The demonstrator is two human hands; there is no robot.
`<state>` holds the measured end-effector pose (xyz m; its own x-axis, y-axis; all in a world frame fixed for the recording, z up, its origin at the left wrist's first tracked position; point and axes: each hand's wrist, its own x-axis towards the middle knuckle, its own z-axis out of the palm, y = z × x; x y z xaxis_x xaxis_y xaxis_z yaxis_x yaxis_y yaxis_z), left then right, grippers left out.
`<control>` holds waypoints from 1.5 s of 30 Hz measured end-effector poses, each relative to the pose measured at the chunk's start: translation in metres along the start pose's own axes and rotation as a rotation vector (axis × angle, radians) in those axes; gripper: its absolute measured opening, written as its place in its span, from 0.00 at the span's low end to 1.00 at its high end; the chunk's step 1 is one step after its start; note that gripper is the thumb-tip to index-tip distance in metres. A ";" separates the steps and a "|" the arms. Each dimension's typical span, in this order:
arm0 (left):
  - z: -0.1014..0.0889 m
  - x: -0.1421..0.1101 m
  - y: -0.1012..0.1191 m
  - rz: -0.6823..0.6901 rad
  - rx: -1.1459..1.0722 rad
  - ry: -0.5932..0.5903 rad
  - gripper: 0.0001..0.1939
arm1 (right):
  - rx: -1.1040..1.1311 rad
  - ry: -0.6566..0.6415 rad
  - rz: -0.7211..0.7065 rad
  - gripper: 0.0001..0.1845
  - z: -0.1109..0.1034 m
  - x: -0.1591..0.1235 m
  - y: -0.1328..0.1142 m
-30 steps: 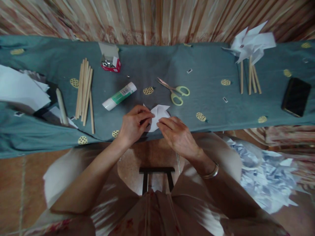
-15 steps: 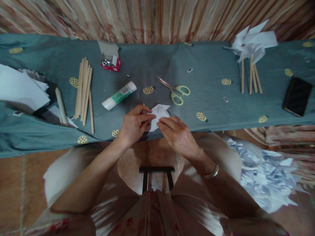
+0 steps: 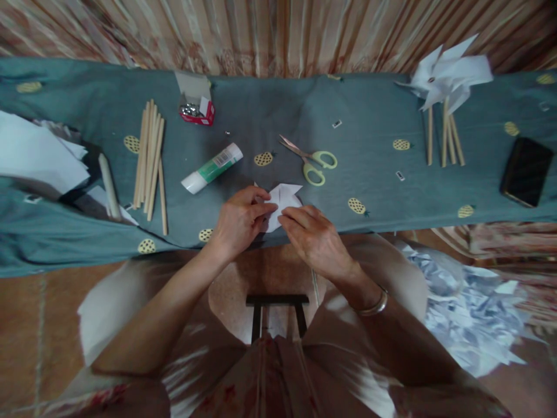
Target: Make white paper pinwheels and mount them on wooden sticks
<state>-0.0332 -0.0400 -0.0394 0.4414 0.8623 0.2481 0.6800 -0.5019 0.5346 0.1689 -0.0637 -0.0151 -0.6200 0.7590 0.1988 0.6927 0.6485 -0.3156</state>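
A small folded piece of white paper [image 3: 284,200] lies at the near edge of the table covered with a teal cloth [image 3: 270,116]. My left hand [image 3: 241,219] pinches its left side with thumb and forefinger. My right hand [image 3: 314,235] presses its fingertips together on the lower right part of the paper. The hands hide most of the sheet.
A glue stick [image 3: 211,168] and green-handled scissors [image 3: 311,161] lie just beyond the paper. Several wooden sticks [image 3: 149,159] lie at left, a red box of pins [image 3: 196,108] behind. Finished paper pinwheels [image 3: 446,78] and a black phone [image 3: 525,170] are at right; paper scraps [image 3: 470,313] lie on the floor.
My left hand's fingers have closed a little further over the paper's left fold. Otherwise hands and objects stay where they were.
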 end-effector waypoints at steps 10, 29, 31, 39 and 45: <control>-0.002 -0.006 0.014 0.037 0.252 -0.070 0.15 | 0.032 -0.023 0.005 0.14 0.001 0.001 0.000; -0.005 -0.001 0.028 0.111 0.378 -0.071 0.16 | 0.194 0.319 0.231 0.14 -0.005 0.005 0.028; -0.004 -0.001 0.028 0.103 0.376 -0.076 0.17 | 0.215 0.318 0.255 0.16 -0.004 0.008 0.033; -0.004 -0.004 0.023 0.069 0.388 -0.077 0.17 | 0.370 0.168 0.208 0.15 -0.008 0.007 0.038; -0.005 0.004 0.032 0.160 0.403 -0.156 0.16 | 0.292 0.169 0.228 0.17 -0.008 0.011 0.036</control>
<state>-0.0126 -0.0522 -0.0172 0.6209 0.7672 0.1610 0.7561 -0.6403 0.1352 0.1894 -0.0316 -0.0167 -0.3761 0.8962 0.2352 0.6567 0.4369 -0.6147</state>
